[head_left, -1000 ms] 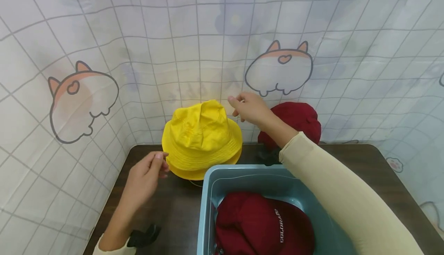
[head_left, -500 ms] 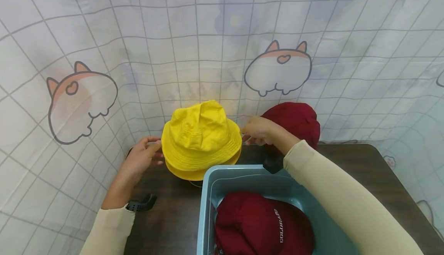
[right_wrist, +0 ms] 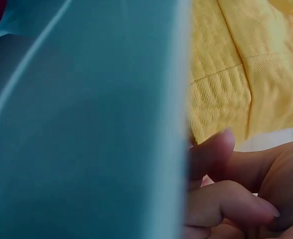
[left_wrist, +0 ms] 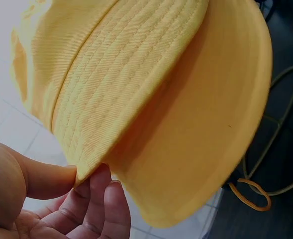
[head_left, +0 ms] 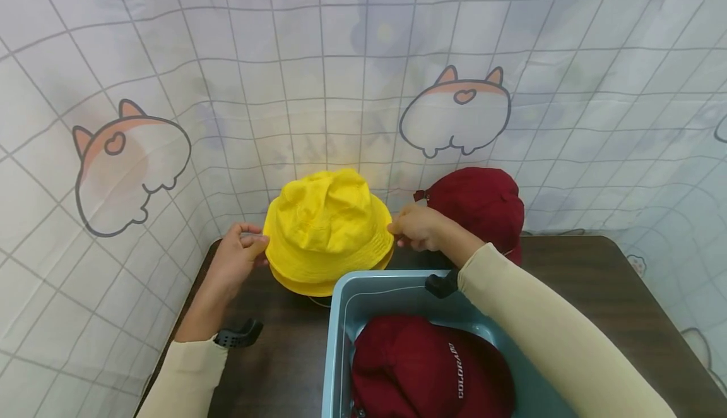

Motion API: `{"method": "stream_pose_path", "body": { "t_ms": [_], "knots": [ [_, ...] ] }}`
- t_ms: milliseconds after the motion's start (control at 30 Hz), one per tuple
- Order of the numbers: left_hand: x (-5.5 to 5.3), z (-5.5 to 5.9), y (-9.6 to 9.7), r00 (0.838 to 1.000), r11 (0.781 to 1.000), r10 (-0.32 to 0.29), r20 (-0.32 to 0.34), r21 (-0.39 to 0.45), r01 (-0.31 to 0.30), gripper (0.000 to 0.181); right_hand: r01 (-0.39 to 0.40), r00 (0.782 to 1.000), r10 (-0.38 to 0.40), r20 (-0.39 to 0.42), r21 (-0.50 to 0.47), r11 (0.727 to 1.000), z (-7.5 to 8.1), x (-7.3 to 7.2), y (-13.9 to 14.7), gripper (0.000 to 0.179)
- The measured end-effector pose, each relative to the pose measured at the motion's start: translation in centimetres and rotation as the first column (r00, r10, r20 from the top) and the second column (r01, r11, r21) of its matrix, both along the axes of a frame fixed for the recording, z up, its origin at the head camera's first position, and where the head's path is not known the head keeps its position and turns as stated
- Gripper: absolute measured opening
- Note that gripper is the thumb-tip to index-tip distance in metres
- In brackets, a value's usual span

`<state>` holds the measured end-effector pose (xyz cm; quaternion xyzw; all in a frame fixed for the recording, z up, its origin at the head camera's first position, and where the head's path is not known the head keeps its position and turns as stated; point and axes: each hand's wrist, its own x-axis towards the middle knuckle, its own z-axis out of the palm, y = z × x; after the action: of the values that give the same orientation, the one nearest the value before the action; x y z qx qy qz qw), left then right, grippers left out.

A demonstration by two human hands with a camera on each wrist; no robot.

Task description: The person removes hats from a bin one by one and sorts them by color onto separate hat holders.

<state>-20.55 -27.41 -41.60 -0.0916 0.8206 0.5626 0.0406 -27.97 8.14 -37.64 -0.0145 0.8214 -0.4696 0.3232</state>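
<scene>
Two yellow bucket hats are stacked at the back of the table; the upper bucket hat [head_left: 324, 222] covers most of the lower bucket hat [left_wrist: 201, 124], whose brim shows beneath. My left hand [head_left: 237, 254] pinches the upper brim at its left side, thumb on top and fingers below in the left wrist view. On the opposite side my right hand [head_left: 421, 225] pinches the same brim between thumb and fingers. In the right wrist view the blue bin's wall hides part of that right hand [right_wrist: 236, 184].
A light blue bin [head_left: 336, 342] stands in front, holding a dark red cap [head_left: 426, 367] lettered "COLORADO". Another dark red cap [head_left: 479, 203] sits at the back behind the right forearm. A grid-patterned curtain [head_left: 318, 58] hangs behind the dark wooden table [head_left: 284, 367].
Both hands have come to the sides of the upper bucket hat and now pinch its brim. The right hand has come down, the left has moved up. The hat's crown has sunk slightly.
</scene>
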Motion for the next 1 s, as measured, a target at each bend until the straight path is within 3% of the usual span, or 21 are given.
{"method": "stream_pose_path", "body": {
  "t_ms": [300, 567, 667, 833, 1000],
  "knots": [
    [-0.8, -2.4, -0.2, 0.999, 1.0, 0.01, -0.051, -0.016, -0.011, 0.028, -0.018, 0.996, 0.03, -0.089, 0.126, 0.992, -1.8, 0.5, -0.9, 0.022],
    [-1.6, -3.1, 0.1, 0.996, 0.999, 0.017, -0.088, -0.034, -0.02, 0.021, -0.028, 0.992, 0.056, -0.116, 0.23, 0.973, -2.4, 0.3, -1.4, 0.023],
    [-1.7, -2.9, -0.2, 0.998, 1.0, -0.022, -0.058, -0.02, 0.021, 0.023, -0.024, 0.993, 0.048, -0.107, 0.211, 0.977, -2.2, 0.5, -1.4, 0.024],
    [-2.2, -1.8, -1.2, 0.992, 0.992, -0.121, 0.046, -0.029, 0.123, 0.038, -0.036, 0.994, 0.054, -0.096, 0.174, 0.984, -1.5, 1.3, -0.9, 0.026],
    [-3.6, 0.0, -1.4, 0.986, 0.988, -0.129, 0.102, -0.077, 0.138, 0.05, -0.125, 0.987, 0.139, -0.075, 0.171, 0.977, -0.7, 2.4, -0.3, 0.027]
  ]
}}
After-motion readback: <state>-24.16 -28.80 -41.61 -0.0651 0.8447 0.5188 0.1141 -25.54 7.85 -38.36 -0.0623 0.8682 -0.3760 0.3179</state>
